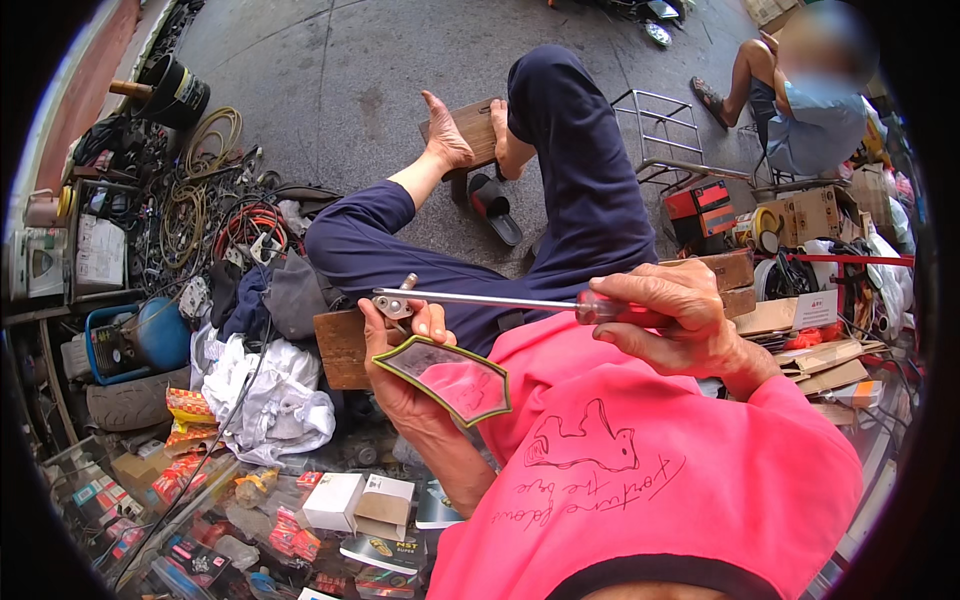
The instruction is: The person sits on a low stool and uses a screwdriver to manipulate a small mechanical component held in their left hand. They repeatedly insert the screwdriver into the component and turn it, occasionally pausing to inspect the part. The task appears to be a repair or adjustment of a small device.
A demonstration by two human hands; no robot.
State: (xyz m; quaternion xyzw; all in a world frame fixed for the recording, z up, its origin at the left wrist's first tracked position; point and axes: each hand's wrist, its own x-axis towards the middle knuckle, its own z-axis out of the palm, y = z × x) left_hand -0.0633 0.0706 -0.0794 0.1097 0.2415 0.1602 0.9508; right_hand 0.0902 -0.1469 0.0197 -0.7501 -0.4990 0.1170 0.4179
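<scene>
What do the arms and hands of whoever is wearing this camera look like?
They are human: the left hand and right hand have no gloves, and no watch or cable shows at either wrist. The left forearm is bare. Bright pink fabric covers the right arm above the wrist.

Bright daylt, soft shadows, fisheye dist., blk corners

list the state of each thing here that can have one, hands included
Left hand, holding metal fitting and mirror
Right hand, closed around the screwdriver's handle
Screwdriver, roughly level, tip end at the fitting
Metal fitting, held in the left fingers
Mirror, tilted, reflective side showing
White cloth, crumpled
Black sandal, off the foot, on the ground
</scene>
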